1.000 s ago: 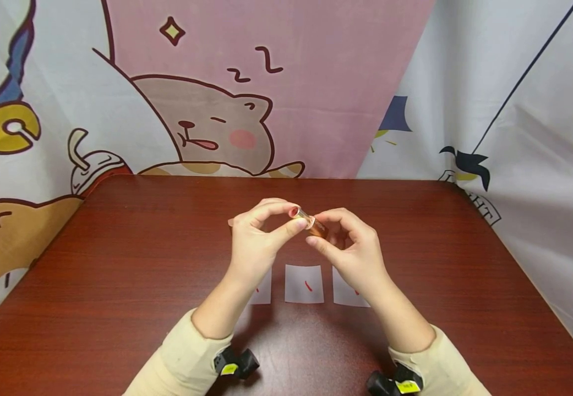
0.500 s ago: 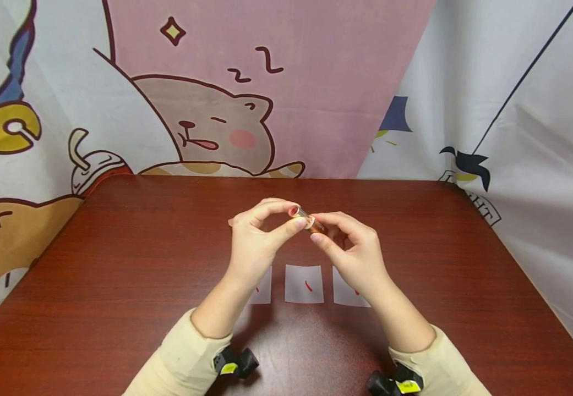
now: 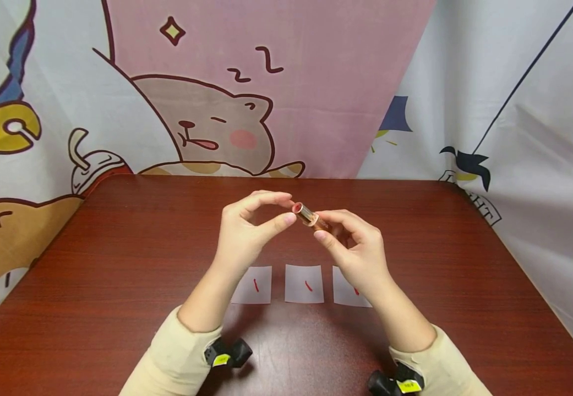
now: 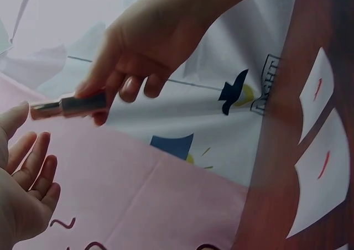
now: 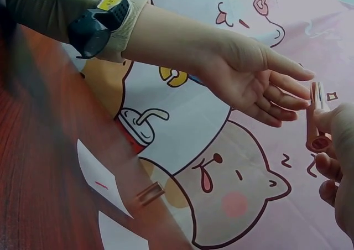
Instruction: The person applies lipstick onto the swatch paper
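At the centre of the head view, above the dark red wooden table (image 3: 118,264), I see both hands raised and facing each other. My right hand (image 3: 360,250) pinches a slim rose-gold lipstick tube with a red tip (image 3: 307,215) between thumb and forefinger; the tube is tilted, its red end pointing to the upper left, towards the other hand. The left wrist view shows the same tube (image 4: 66,104) lying almost level in those curled fingers, and in the right wrist view it stands at the right edge of the frame (image 5: 315,120).

My left hand (image 3: 244,236) grips nothing. Its thumb and forefinger are bent towards each other with a gap between them, just beside the red tip but apart from it; the wrist views show the fingers loose and spread.

Lower in the head frame, three small white paper squares, each with a red stroke (image 3: 304,284), lie in a row on the table, just below the hands. Behind the table hangs a cartoon-printed curtain with a sleeping bear (image 3: 207,126).
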The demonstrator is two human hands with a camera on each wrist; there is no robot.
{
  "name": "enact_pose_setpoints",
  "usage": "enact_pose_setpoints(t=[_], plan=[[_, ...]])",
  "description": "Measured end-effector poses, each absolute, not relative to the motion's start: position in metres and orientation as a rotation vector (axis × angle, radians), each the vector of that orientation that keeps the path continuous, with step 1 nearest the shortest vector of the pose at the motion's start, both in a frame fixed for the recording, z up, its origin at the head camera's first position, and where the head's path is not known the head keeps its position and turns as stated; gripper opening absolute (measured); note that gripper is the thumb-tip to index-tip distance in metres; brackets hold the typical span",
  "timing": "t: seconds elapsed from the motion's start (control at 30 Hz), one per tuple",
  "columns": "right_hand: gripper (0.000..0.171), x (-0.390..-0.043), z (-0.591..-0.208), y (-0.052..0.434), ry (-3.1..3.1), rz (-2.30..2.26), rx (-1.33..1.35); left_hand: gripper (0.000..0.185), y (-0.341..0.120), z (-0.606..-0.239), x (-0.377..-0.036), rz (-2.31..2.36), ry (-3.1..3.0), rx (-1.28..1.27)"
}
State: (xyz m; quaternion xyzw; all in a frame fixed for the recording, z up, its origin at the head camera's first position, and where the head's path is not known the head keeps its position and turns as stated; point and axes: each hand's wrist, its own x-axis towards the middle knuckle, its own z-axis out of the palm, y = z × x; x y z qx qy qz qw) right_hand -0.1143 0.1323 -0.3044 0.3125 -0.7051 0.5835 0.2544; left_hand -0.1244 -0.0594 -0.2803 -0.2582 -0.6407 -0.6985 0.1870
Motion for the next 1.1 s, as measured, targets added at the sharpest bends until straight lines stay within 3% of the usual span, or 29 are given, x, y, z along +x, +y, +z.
enact_pose_setpoints(t=[0.3,0.57,1.1], plan=[[0.030,-0.114,-0.303,0.133,-1.914,1.603,0.831,0.024,-0.080,-0.276,-0.135,-1.912,-1.765,-0.698],[0.028,-0.114,-0.303,0.133,-1.912,1.607,0.827,0.022,-0.098,-0.277,-0.145,-1.942,-1.834,-0.506],[0.028,-0.113,-0.304,0.134,-1.919,1.621,0.812,0.027,-0.125,-0.308,-0.175,-1.889,-2.002,-0.346]])
